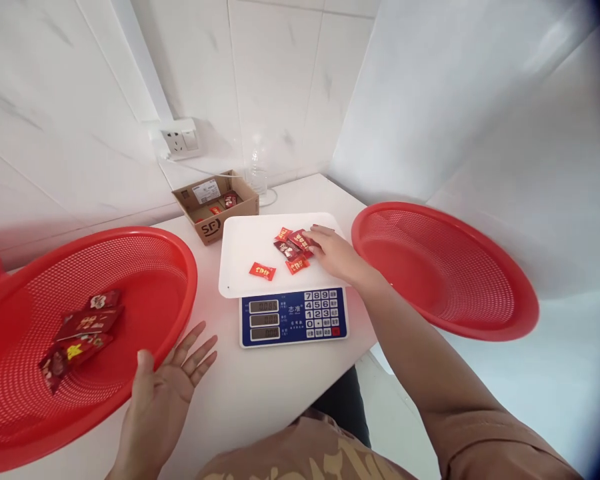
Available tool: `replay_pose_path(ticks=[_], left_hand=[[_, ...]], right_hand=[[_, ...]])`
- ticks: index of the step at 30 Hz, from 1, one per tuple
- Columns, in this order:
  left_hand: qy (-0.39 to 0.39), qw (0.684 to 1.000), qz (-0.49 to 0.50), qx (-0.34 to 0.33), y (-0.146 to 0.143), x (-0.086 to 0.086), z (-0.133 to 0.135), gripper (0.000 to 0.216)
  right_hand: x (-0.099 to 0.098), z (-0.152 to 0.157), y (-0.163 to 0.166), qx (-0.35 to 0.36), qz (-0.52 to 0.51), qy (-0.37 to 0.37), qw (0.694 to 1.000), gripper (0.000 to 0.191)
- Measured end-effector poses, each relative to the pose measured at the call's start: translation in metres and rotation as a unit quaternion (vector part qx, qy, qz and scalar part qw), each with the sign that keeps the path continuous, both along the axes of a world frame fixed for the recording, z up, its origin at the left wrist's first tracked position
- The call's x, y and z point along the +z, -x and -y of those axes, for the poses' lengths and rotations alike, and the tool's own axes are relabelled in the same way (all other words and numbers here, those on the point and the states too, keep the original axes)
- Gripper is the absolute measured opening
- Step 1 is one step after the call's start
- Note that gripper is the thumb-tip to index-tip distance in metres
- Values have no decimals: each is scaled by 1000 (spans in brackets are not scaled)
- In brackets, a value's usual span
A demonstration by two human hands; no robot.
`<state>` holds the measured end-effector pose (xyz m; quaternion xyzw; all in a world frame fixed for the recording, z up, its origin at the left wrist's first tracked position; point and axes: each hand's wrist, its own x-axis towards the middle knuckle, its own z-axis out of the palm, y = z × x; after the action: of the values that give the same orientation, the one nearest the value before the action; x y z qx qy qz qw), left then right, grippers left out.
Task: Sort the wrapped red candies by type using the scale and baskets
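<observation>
A white weighing scale [240, 280] with a blue keypad front stands in the middle of the white table. Several small red candy packets [291, 249] lie on its tray, one red packet [263, 271] apart from the rest. My right hand [333, 253] rests on the tray's right side, fingers curled over the packets at the cluster's edge. My left hand [167, 387] is open, palm up, thumb against the rim of the left red basket [180, 267]. That basket holds several larger dark red packets [80, 333].
A second red mesh basket [445, 267] sits at the right, overhanging the table edge. Behind the scale is an open cardboard box [215, 203] with a few red packets, a clear bottle [258, 175] and a wall socket [180, 140]. White tiled walls close in the corner.
</observation>
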<state>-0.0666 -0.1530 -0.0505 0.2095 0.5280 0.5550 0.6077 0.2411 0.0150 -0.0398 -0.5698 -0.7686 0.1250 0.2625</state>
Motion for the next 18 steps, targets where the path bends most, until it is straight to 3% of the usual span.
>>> replay_pose_path(ticks=[6, 12, 18], left_hand=[[20, 997, -24, 77, 7, -4, 5, 43], [16, 999, -26, 19, 1, -3, 7, 38], [10, 997, -18, 80, 14, 0, -8, 34]], right_hand=[[-5, 6, -1, 10, -11, -19, 1000, 39], [-10, 6, -4, 22, -20, -26, 999, 39], [-7, 11, -7, 14, -17, -15, 1000, 40]])
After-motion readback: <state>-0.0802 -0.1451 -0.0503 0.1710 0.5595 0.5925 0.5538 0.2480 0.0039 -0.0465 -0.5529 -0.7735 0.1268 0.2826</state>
